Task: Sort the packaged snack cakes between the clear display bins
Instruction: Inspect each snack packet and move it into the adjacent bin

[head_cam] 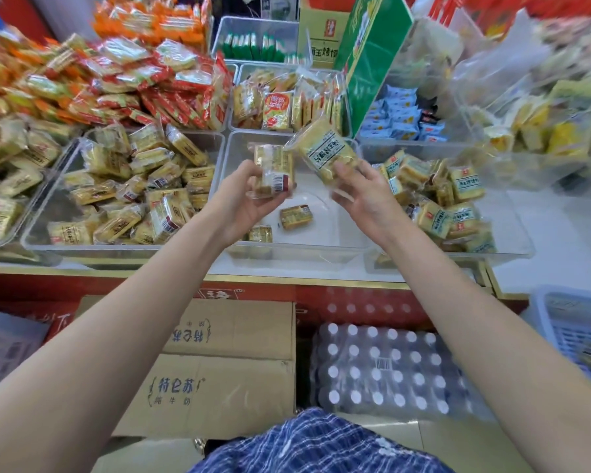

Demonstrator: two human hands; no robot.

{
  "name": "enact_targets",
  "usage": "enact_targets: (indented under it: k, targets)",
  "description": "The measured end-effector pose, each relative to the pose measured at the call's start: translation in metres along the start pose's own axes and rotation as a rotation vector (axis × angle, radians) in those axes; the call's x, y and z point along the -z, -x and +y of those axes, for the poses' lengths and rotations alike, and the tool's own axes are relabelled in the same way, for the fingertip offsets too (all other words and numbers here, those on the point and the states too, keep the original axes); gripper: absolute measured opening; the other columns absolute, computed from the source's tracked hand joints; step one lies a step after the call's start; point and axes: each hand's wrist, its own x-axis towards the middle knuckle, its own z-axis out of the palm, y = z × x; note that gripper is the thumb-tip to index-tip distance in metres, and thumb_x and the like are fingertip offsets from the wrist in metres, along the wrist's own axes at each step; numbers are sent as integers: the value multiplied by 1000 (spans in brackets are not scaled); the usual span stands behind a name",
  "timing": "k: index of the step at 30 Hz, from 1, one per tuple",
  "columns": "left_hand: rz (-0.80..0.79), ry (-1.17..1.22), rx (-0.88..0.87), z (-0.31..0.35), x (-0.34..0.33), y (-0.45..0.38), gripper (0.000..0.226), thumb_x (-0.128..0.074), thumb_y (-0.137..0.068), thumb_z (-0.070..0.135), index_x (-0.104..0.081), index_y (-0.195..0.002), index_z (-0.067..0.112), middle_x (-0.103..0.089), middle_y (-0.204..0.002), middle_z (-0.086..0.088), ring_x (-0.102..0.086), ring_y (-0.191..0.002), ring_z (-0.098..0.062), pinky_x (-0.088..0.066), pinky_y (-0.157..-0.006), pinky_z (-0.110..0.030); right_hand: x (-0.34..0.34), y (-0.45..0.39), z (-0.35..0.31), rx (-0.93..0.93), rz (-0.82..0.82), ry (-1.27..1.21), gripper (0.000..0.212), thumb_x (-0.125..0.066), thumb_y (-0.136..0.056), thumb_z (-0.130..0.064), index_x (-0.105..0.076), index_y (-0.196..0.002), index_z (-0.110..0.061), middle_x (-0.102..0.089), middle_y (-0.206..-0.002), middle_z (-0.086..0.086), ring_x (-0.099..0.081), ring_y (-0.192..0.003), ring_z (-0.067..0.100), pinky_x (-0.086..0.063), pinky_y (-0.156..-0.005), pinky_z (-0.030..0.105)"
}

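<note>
Now each hand pinches 1 cake above the near middle bin [321, 247], left hand [244, 196] and right hand [362, 189]; slick wrappers could slip, dropping cakes into the wrong bin.

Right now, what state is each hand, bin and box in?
left hand: holding a barcode-side snack pack
right hand: holding a blue-labelled snack pack
middle bin: nearly empty, few packs left
left bin: heaped with packs
right bin: partly filled
cardboard boxes: closed, stacked below the counter
</note>
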Motion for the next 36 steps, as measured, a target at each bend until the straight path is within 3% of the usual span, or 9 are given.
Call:
enact_targets:
  k: [3,6,13,16,20,22,24,29,36]
  targets:
    - [-5,-108,-42,-4,4,0,34,-44,-94,4,-47,-128,9,-60,-118,-15,-67,-91,-25,-57,-69,-29,9,1,-4,-2,15,-105,12,-56,-90,-2,-56,-97,-12,-69,-88,0,-60,-77,12,-44,-69,21]
    - [-74,-135,-45,-7,6,2,33,-48,-94,2,-53,-122,20,-66,-108,-7,-69,-94,-27,-57,-77,-33,14,4,-7,-52,52,-243,30,-58,-89,-1,-48,-115,-11,-67,-93,8,-64,-73,20,-53,-64,26]
    - [-101,-141,-27,-12,6,0,41,-46,-96,3,-49,-134,20,-70,-106,-6,-68,-99,-28,-56,-82,-34,22,6,-5,-70,16,-451,60,-56,-88,3,-37,-140,-21,-64,-105,15,-69,-82,32,-58,-67,33]
    - [-97,-164,-18,-12,6,0,39,-46,-96,1,-53,-128,22,-71,-104,-7,-69,-98,-28,-57,-80,-35,22,4,-8,-77,16,-521,50,-58,-86,1,-44,-131,-16,-62,-112,19,-68,-88,33,-59,-71,35]
    - [-74,-192,1,-16,6,2,36,-46,-95,-2,-59,-111,27,-72,-99,-9,-69,-94,-26,-58,-76,-35,16,0,-14,-151,161,-569,16,-60,-89,-9,-57,-105,-6,-62,-100,15,-62,-88,24,-54,-81,29]
    - [-80,-190,4,-17,6,2,34,-47,-95,-1,-59,-110,27,-73,-95,-7,-70,-93,-26,-59,-76,-35,14,-1,-14,-178,238,-548,7,-60,-91,-14,-57,-95,-9,-61,-93,11,-56,-82,18,-48,-73,22]
    - [-83,-203,2,-18,6,1,33,-47,-95,-1,-58,-111,26,-74,-92,-6,-70,-90,-24,-59,-76,-35,13,-1,-12,-187,265,-545,10,-61,-91,-15,-57,-96,-8,-60,-90,8,-54,-77,14,-43,-66,19]
    - [-85,-218,-3,-19,7,0,35,-47,-94,-2,-57,-116,24,-73,-95,-8,-71,-87,-24,-59,-76,-35,13,-4,-7,-210,224,-777,16,-59,-91,-10,-54,-102,0,-57,-96,18,-58,-78,23,-54,-51,22]
    - [-68,-237,2,-23,9,1,33,-49,-93,-2,-61,-107,26,-71,-98,-10,-68,-92,-26,-58,-79,-37,12,-7,-3,-176,210,-849,23,-54,-92,-3,-53,-115,0,-55,-111,25,-60,-93,33,-61,-63,36]
